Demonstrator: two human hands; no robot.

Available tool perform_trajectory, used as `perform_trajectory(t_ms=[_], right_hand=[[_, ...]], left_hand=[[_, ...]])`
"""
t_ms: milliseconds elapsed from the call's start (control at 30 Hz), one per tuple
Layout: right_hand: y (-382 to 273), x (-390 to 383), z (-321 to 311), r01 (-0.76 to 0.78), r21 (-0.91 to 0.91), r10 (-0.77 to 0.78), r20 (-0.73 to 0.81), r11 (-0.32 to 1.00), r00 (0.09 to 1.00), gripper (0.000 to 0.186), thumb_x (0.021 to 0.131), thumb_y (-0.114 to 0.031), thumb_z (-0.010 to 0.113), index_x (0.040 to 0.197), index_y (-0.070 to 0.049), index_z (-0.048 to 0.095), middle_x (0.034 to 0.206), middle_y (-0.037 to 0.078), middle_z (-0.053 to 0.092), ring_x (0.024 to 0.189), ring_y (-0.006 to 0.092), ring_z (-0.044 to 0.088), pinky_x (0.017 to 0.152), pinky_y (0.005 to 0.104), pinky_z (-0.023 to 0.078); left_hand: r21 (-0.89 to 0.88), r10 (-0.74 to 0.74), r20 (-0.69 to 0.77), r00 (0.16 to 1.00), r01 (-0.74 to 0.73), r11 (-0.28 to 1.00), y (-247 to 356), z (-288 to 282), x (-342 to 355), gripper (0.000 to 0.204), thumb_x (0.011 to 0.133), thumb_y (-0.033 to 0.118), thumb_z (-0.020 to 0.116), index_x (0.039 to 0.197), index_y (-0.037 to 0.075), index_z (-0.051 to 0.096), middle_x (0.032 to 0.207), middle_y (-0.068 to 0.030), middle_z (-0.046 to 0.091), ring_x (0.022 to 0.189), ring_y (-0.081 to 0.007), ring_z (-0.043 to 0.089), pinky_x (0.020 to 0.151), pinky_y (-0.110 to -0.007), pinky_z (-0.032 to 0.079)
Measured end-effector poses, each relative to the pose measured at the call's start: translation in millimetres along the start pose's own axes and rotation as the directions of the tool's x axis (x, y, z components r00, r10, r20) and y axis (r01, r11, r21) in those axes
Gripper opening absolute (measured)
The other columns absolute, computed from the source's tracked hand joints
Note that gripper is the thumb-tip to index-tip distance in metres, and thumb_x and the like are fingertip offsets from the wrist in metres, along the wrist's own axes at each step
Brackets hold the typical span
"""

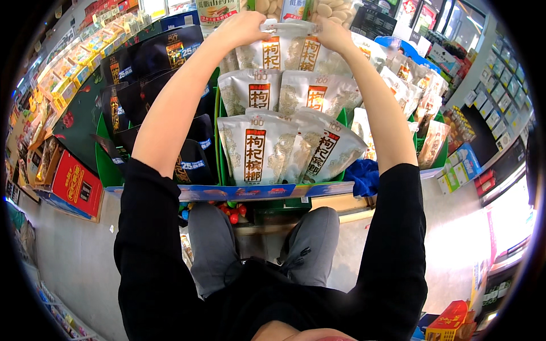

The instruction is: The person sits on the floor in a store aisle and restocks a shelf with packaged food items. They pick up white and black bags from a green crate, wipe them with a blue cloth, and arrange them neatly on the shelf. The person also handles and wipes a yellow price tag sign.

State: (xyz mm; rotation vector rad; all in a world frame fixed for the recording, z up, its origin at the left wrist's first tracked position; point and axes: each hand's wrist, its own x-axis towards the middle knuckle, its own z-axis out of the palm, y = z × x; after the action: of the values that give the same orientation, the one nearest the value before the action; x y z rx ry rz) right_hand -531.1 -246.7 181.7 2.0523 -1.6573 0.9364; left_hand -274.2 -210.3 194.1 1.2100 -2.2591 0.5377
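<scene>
Both my arms reach forward over a display bin of silvery-white snack pouches with red-and-gold labels. At the back row, my left hand [245,28] is closed on the top edge of a white pouch [270,54]. My right hand [334,36] grips the top edge of the pouch [310,54] beside it, fingertips partly hidden. More of these stand upright in rows nearer me: a middle-row pouch [317,94] and a front pouch [256,150]. Another front pouch [327,149] leans to the right.
Black pouches [170,51] fill the compartment at left, past a green divider [217,131]. Smaller packs [432,142] stand at right. A blue cloth [364,177] hangs over the bin's front edge [256,192]. Tall packs [219,11] stand behind; a red carton [74,184] sits far left.
</scene>
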Motion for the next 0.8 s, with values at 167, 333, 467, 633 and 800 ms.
perform_trajectory(t_ms=[167, 333, 467, 633, 800], right_hand=[[4.1, -18.3, -30.5, -0.188, 0.078, 0.189, -0.005, 0.979, 0.982, 0.031, 0.074, -0.024, 0.057, 0.099, -0.009, 0.067, 0.102, 0.018, 0.066, 0.099, 0.0359, 0.062, 0.085, 0.0487, 0.044], [20.1, -19.5, -27.5, -0.316, 0.019, 0.303, -0.338, 0.949, 0.891, 0.027, 0.072, -0.023, 0.058, 0.090, -0.007, 0.069, 0.097, 0.015, 0.068, 0.099, 0.0337, 0.060, 0.086, 0.0467, 0.040], [22.9, -13.6, -30.6, -0.103, -0.014, 0.068, -0.655, 0.995, 0.752, 0.017, 0.068, -0.016, 0.057, 0.078, -0.007, 0.068, 0.088, 0.011, 0.067, 0.091, 0.0310, 0.055, 0.086, 0.0421, 0.035], [15.1, -5.6, -30.1, 0.146, -0.026, -0.110, -0.789, 0.989, 0.605, 0.004, 0.064, -0.005, 0.056, 0.062, -0.008, 0.058, 0.074, 0.005, 0.063, 0.081, 0.0271, 0.052, 0.082, 0.0380, 0.034], [29.5, -1.3, -27.4, 0.234, 0.055, -0.063, -0.882, 0.971, 0.468, 0.011, 0.063, -0.001, 0.056, 0.057, -0.011, 0.055, 0.067, 0.001, 0.059, 0.076, 0.0244, 0.051, 0.077, 0.0357, 0.034]], left_hand=[[0.008, -0.082, 0.062, 0.995, 0.082, 0.997, -25.9, -4.2, -11.2, 0.050, 0.077, 0.045, 0.067, 0.096, -0.001, 0.064, 0.087, -0.0197, 0.065, 0.085, -0.0330, 0.064, 0.077, -0.040, 0.050], [0.026, -0.102, 0.047, 0.994, 0.101, 0.995, -29.9, -1.4, -9.5, 0.059, 0.075, 0.053, 0.067, 0.091, -0.004, 0.063, 0.088, -0.0225, 0.065, 0.085, -0.0352, 0.064, 0.075, -0.042, 0.050], [0.102, -0.140, -0.028, 0.990, 0.142, 0.985, -28.1, 4.3, -8.6, 0.058, 0.074, 0.053, 0.068, 0.088, -0.003, 0.063, 0.088, -0.0221, 0.065, 0.086, -0.0352, 0.065, 0.076, -0.044, 0.051], [0.157, -0.149, -0.036, 0.988, 0.153, 0.976, -25.2, 5.4, -3.6, 0.057, 0.073, 0.053, 0.068, 0.086, -0.001, 0.064, 0.087, -0.0198, 0.065, 0.086, -0.0341, 0.065, 0.076, -0.045, 0.051], [0.195, 0.007, -0.209, 0.978, 0.034, 0.980, -30.6, 13.0, -11.4, 0.054, 0.077, 0.053, 0.065, 0.088, 0.000, 0.064, 0.092, -0.0171, 0.062, 0.086, -0.0333, 0.063, 0.074, -0.044, 0.050]])
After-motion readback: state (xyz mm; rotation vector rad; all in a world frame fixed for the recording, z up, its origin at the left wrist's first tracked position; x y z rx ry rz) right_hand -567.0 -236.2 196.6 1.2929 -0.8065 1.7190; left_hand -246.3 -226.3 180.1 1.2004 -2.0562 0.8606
